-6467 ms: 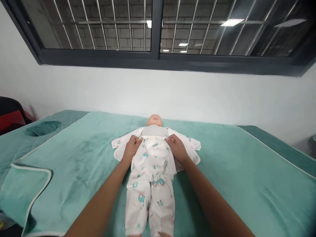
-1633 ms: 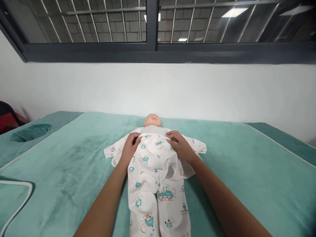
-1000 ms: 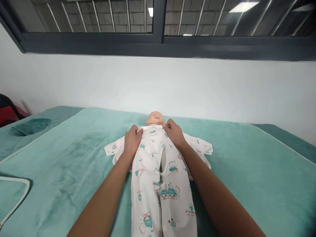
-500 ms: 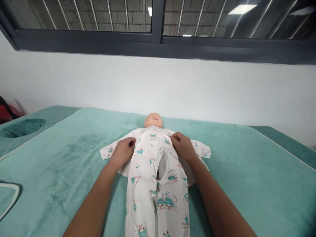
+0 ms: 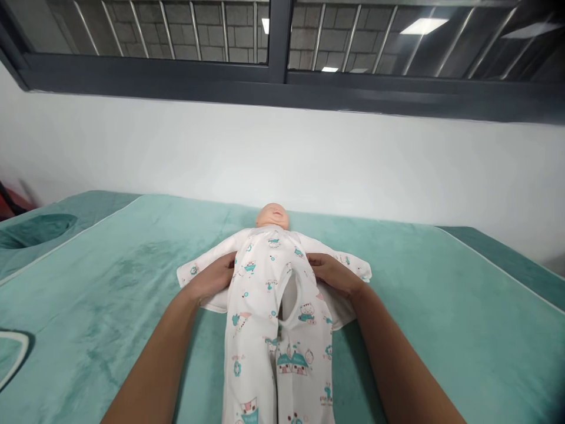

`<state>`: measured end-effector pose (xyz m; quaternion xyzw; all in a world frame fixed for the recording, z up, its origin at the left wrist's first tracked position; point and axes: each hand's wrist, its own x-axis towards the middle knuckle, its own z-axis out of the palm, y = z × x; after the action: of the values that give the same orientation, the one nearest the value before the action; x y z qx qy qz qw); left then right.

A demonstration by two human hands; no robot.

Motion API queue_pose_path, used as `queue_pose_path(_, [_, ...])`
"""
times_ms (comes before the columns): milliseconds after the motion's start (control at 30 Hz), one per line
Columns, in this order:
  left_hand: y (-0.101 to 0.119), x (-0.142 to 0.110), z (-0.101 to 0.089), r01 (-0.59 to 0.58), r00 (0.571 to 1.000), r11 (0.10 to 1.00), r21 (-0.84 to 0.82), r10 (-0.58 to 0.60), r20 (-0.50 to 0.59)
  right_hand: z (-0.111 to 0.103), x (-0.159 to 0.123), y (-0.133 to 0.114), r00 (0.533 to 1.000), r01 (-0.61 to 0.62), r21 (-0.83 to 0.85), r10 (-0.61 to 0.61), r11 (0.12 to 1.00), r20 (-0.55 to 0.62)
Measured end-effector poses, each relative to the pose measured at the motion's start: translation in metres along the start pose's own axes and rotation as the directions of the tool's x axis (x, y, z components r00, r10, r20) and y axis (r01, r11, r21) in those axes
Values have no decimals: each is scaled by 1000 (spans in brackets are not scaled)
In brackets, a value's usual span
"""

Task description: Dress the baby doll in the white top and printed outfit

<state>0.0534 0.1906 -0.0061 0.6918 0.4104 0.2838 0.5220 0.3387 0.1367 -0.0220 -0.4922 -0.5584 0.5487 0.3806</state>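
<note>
A baby doll (image 5: 272, 217) lies on its back, head toward the wall. It wears a white long-sleeved top (image 5: 221, 249) with the sleeves spread out to both sides. Printed white baby trousers (image 5: 249, 306) with an open crotch cover its torso and legs, drawn up high on the chest. At the left side of the trousers, my left hand (image 5: 212, 277) is closed on their edge, fingertips tucked out of sight. My right hand (image 5: 335, 273) grips the opposite edge in the same way, its fingertips also hidden by the cloth. The doll's hands and feet are not visible.
A green padded mat (image 5: 419, 306) with white piping lies under the doll and meets the white wall (image 5: 282, 159). Above is a dark window frame (image 5: 176, 83) with bars behind it. A round hollow (image 5: 37, 229) shows in the mat at far left.
Both hands have moved slightly down along the trousers' sides, and their fingers have slipped further behind the cloth. The wrists have turned outward. The view has shifted slightly.
</note>
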Motion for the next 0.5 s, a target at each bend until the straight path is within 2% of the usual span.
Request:
queue_pose_path(67, [-1, -2, 2, 10, 1000, 999, -38, -10, -3, -1, 0, 1, 1000, 2, 51, -3, 999, 19])
queue_pose_path(267, [-5, -4, 9, 8, 997, 991, -132, -18, -70, 1, 3, 8, 999, 3, 83, -1, 997, -33])
queue_pose_path(400, [-9, -2, 10, 72, 996, 983, -166, -80, -41, 5, 5, 8, 998, 28, 127, -22, 991, -51])
queue_pose_path(500, [-6, -3, 10, 114, 988, 977, -179, -131, -86, 7, 5, 7, 998, 28, 137, -20, 990, -57])
